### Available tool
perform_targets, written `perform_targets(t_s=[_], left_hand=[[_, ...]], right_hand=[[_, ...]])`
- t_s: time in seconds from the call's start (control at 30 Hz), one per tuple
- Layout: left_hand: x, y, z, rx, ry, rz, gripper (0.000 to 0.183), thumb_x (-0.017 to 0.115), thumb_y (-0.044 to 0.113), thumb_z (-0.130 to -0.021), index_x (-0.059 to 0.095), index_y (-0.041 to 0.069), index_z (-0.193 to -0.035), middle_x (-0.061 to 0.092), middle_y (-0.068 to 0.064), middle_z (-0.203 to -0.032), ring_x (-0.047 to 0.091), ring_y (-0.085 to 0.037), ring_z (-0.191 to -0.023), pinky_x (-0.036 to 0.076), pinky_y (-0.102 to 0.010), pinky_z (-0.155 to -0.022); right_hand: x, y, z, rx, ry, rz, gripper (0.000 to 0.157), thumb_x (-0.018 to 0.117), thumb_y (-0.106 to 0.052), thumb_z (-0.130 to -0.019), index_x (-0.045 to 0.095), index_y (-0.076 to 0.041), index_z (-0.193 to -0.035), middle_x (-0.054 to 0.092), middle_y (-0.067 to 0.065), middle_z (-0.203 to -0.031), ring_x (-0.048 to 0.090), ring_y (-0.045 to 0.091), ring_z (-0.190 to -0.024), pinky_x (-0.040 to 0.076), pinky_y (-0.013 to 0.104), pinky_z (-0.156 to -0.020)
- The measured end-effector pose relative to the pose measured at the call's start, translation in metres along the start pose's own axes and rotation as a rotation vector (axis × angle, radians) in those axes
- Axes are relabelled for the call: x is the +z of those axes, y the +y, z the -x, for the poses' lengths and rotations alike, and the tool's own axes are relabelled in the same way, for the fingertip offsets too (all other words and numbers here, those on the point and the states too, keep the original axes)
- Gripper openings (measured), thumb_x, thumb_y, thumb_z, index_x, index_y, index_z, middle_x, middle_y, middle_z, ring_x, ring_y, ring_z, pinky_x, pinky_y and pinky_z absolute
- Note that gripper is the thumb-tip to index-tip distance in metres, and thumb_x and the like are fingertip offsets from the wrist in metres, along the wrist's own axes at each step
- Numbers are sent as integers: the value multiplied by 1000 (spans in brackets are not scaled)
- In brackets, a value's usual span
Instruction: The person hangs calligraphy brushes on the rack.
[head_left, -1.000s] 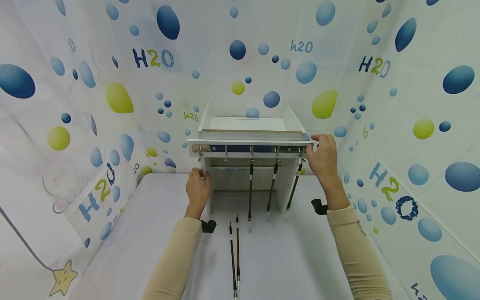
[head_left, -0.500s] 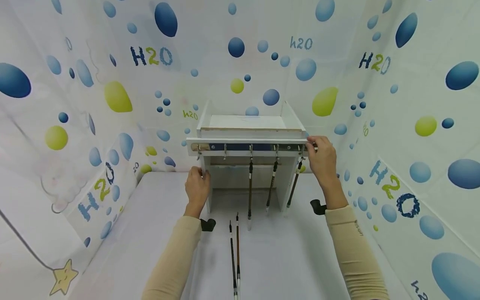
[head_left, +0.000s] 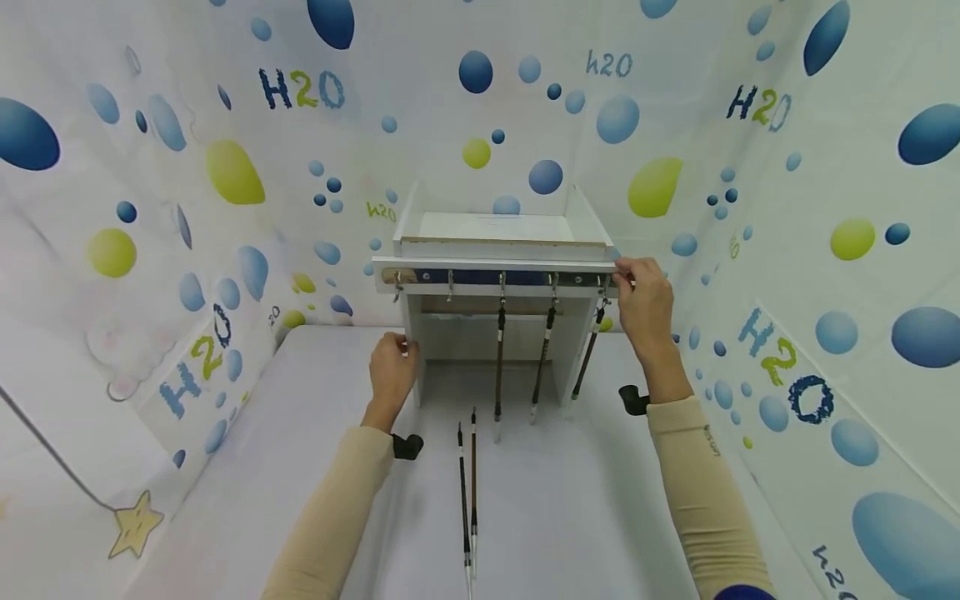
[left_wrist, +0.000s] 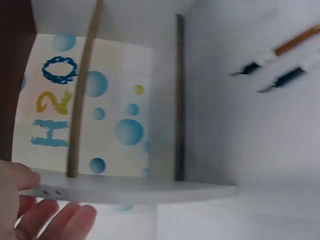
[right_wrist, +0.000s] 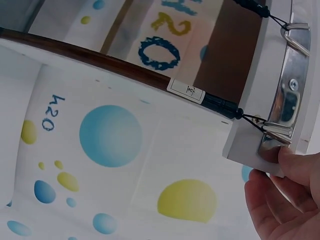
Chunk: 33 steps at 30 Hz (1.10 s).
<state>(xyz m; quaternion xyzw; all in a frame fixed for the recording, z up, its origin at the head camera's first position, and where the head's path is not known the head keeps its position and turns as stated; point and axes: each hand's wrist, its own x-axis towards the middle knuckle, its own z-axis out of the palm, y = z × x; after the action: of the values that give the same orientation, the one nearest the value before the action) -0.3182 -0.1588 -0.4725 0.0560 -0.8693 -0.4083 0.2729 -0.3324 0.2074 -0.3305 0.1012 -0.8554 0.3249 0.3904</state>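
Note:
A white wooden rack [head_left: 510, 250] stands on the table, a metal hook rail [head_left: 476, 277] across its front. My left hand [head_left: 392, 369] grips the edge of its left side panel [left_wrist: 145, 195], thumb on one face and fingers on the other in the left wrist view. With thumb and fingers, my right hand [head_left: 647, 307] pinches the rail's right end, also seen in the right wrist view. Three calligraphy brushes hang by loops from hooks: a middle brush [head_left: 499, 358], a second brush [head_left: 542, 358] and the rightmost brush [head_left: 588, 354]. The two left hooks carry nothing.
Two calligraphy brushes lie side by side on the white table in front of the rack, a dark brush [head_left: 462, 483] and a brown brush [head_left: 474, 475]. A bubble-printed sheet [head_left: 480, 108] surrounds the table behind and at both sides.
The head view has tilted slightly, so the scene sits higher in it. Both hands stay at the rack, and the hanging brushes keep their hooks.

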Motion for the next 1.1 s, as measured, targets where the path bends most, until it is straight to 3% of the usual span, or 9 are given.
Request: perform_targets(t_s=[0.23,0.37,0.63,0.87,1.1], left_hand=[[4,-14,38,-88,-96,-7,26,57,13,-93,67,-7,-106,73,-24,-92,70,-33,-74,54,-39,-59],[9,-17,61,-118,-181,-7,25,58,13,-92,68,-6,-105,73,-22,-94,71,-31,-75,55,-36,-58],[22,-13,98,-136,-334,-45,30,62,15,-90,68,-6,-111,72,-18,-92,65,-17,-62,50,-29,-54],[31,-9,128,-133,-429,-64,36,65,15,-89,63,-11,-114,67,-20,-90,55,-11,-44,43,-23,-41],[41,-10,148,-159,-500,-103,37,66,14,-86,61,-12,-112,65,-22,-93,56,-15,-50,43,-25,-42]], right_hand=[[-1,-1,-1,32,-14,2,24,62,-4,-97,68,5,-118,66,24,-112,67,40,-104,54,50,-89],[0,-1,0,35,-17,17,24,62,-4,-97,67,5,-119,66,23,-113,67,39,-104,55,49,-89],[1,-2,1,39,-24,41,25,59,-5,-99,66,5,-120,65,23,-115,67,38,-106,56,48,-89],[1,-4,1,40,-24,42,24,58,-3,-99,66,5,-120,65,23,-114,67,39,-106,55,49,-90],[2,-3,1,33,-21,55,23,54,-2,-101,66,6,-118,65,23,-113,66,40,-107,55,49,-90]])
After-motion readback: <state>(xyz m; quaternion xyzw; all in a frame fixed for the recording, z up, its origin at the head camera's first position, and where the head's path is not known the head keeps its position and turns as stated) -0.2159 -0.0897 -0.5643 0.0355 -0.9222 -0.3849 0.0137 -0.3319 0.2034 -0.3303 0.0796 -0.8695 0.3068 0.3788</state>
